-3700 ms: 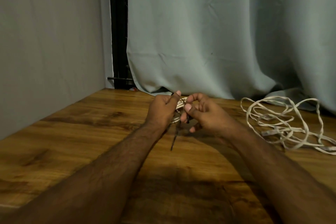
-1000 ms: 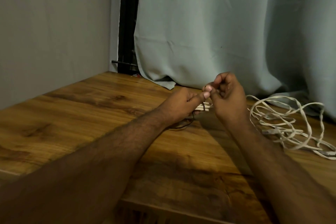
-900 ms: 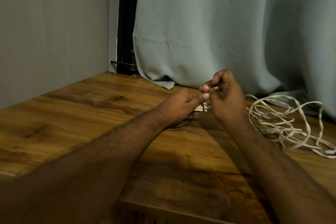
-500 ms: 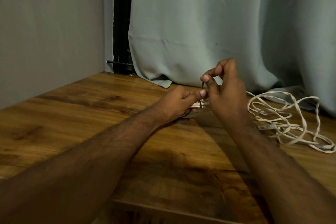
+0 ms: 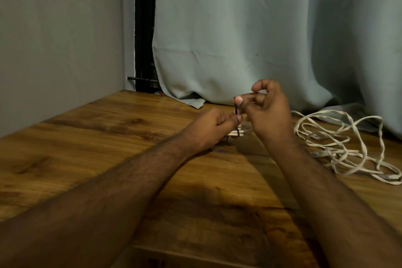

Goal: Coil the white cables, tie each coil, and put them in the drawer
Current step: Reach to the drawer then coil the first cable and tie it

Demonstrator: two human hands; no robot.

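Note:
My left hand (image 5: 214, 125) grips a small coil of white cable (image 5: 242, 132) low over the wooden table (image 5: 104, 150), and most of the coil is hidden under the fingers. A thin black tie (image 5: 301, 109) rises from the coil. My right hand (image 5: 268, 111) pinches the tie's upper end between thumb and fingertips, just above the left thumb. A second white cable (image 5: 339, 143) lies loose and tangled on the table to the right of my right hand, its plug ends toward the near right.
A grey-green curtain (image 5: 250, 35) hangs along the table's far edge, its hem resting on the wood. A bare wall (image 5: 61, 39) closes the left side. A dark gap with a black rod (image 5: 141, 80) sits in the corner. No drawer is in view.
My right hand has lifted from beside the coil, drawing the black tie upward. My left hand has stayed on the coil, which earlier sat more to the left.

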